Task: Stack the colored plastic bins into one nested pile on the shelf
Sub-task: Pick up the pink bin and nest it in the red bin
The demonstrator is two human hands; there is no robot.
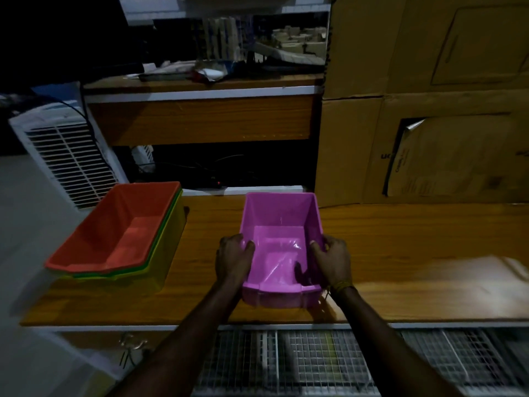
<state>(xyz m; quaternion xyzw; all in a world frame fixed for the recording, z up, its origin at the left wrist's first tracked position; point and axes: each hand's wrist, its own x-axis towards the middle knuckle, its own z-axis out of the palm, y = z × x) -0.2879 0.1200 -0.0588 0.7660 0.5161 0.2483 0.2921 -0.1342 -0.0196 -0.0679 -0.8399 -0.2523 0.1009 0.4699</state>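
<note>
A pink plastic bin [279, 222] sits on the wooden shelf [400, 239] in front of me. My left hand [233, 257] grips its left wall and my right hand [333, 260] grips its right wall, thumbs inside the rim. At the shelf's left end stands a nested pile: an orange bin [120, 227] on top, a green rim just under it, and a yellow bin [160, 253] outermost. The pile is apart from the pink bin, with bare shelf between them.
Large cardboard boxes [429, 110] rise behind the shelf on the right. A wooden desk [200, 118] with clutter stands at the back. A white air cooler [65, 156] is at the left. Wire mesh racks [315, 362] lie below the shelf's front edge.
</note>
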